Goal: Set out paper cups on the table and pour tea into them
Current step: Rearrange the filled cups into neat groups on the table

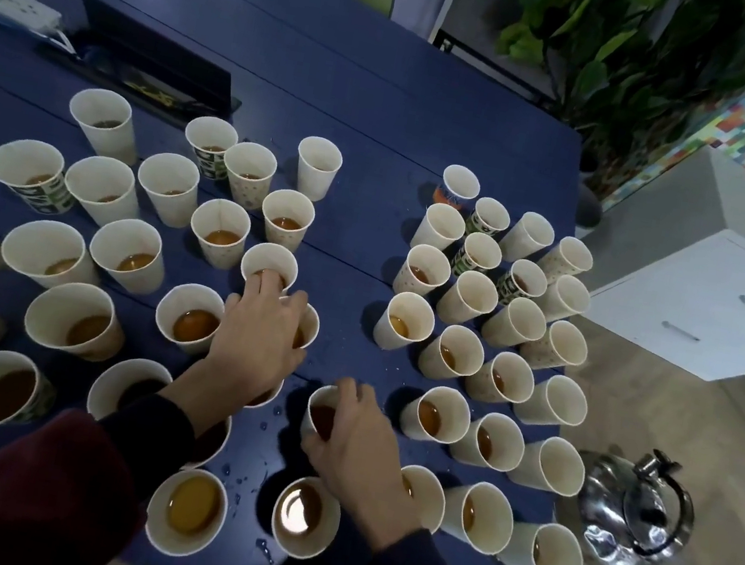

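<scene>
Take the kettle [635, 513] as reference. Locate the paper cups [446, 359], nearly all holding tea, in two groups on the blue table [383, 87], all left of the kettle. Note the right hand [358, 445], fingers curled round the wall of the near cup [320, 414], well left of the kettle. Note the left hand [260, 337], farther left, draped over two cup rims (impossible to tell whether gripping or merely resting). Move the near cup upright, held below the rim, without squeezing. Proceed slowly; avoid neighbouring rims. Expect a slippery surface at the spilled drops [264, 425] just beside it.
</scene>
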A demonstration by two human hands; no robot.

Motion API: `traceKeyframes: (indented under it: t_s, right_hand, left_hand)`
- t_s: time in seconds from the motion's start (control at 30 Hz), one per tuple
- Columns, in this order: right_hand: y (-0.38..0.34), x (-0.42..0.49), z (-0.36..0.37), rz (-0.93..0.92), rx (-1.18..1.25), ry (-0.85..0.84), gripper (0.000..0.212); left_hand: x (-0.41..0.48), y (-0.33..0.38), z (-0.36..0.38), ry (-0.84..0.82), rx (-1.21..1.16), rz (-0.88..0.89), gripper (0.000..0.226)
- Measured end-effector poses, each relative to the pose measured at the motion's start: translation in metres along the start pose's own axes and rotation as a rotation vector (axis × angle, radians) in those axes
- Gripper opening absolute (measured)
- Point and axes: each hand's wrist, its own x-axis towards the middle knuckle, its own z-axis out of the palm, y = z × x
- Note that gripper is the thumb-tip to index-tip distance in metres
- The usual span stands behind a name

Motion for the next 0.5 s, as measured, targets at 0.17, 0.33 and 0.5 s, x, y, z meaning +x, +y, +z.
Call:
traceKeyframes:
  t_s: [0.17,0.33,0.5]
  right_hand:
    - [0.010,0.015,-0.010,0.061,0.003,0.118,0.048]
    - [0.020,0.031,-0.021,0.156,0.008,0.171,0.054]
    - [0.025,0.043,-0.029,0.170,-0.024,0.063,0.064]
  left_hand:
    - [0.001,0.002,0.004,0.027,-0.016,-0.003,0.051]
    - [0.004,0.002,0.004,0.008,0.018,0.016,0.055]
    - [0.007,0.001,0.002,-0.081,-0.066,0.061,0.053]
